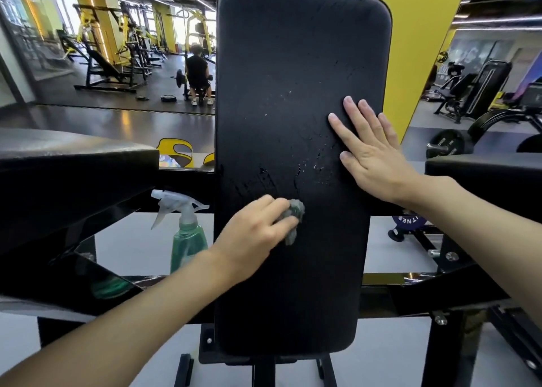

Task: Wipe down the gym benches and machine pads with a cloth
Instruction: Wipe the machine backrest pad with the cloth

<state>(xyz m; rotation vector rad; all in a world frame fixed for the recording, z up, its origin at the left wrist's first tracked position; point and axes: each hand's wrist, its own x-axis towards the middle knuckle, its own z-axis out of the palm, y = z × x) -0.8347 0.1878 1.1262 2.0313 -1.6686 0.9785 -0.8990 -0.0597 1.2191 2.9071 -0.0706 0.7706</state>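
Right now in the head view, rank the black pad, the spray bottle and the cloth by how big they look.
1. black pad, by far the largest.
2. spray bottle.
3. cloth, bunched and partly hidden by the left hand, so its full size is unsure.

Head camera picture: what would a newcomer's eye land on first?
The tall black pad fills the middle, streaked with wet drops. The left hand grips a crumpled grey cloth against its lower half, while the right hand lies flat on its right edge. A green spray bottle sits just left of the pad.
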